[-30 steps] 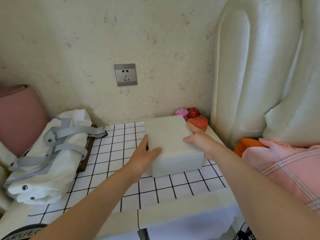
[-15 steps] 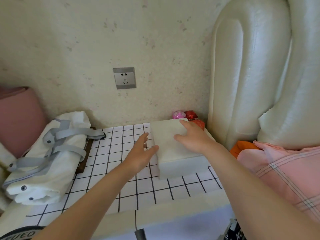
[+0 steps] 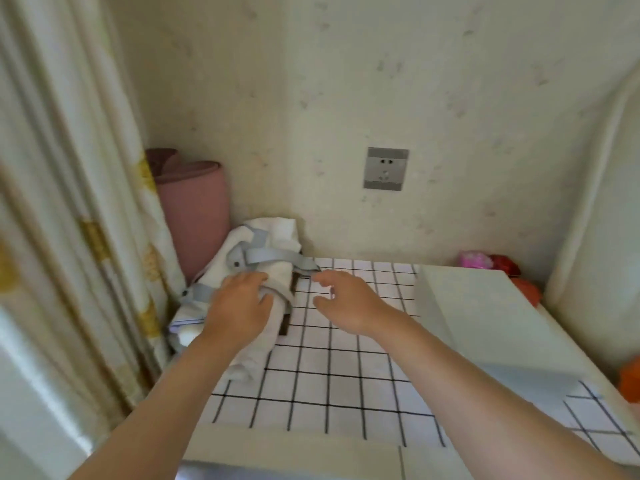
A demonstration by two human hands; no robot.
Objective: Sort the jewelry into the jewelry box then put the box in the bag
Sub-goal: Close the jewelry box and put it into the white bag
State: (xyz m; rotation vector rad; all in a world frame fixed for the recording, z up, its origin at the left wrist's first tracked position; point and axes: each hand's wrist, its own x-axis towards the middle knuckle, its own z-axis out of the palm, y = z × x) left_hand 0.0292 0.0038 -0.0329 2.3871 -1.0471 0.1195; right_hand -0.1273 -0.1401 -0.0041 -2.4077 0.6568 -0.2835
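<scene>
A closed white jewelry box (image 3: 485,317) sits on the right side of the grid-patterned table (image 3: 332,372). A folded white bag (image 3: 266,240) with grey straps lies at the table's left edge. My left hand (image 3: 239,310) rests on top of the bag with its fingers laid over the fabric. Just right of the bag, my right hand (image 3: 346,303) hovers over the table with loosely curled fingers near the end of a grey strap (image 3: 304,265), holding nothing. Both hands are away from the box.
Small pink (image 3: 474,259) and red (image 3: 505,265) boxes stand behind the white box at the wall. A pink rolled mat (image 3: 194,199) and a curtain (image 3: 69,202) are left of the bag. A padded headboard (image 3: 602,209) rises at the right; something orange (image 3: 630,379) lies at the right edge.
Both hands left the white box and moved left to the bag. The view swung left, so the box now lies at the right.
</scene>
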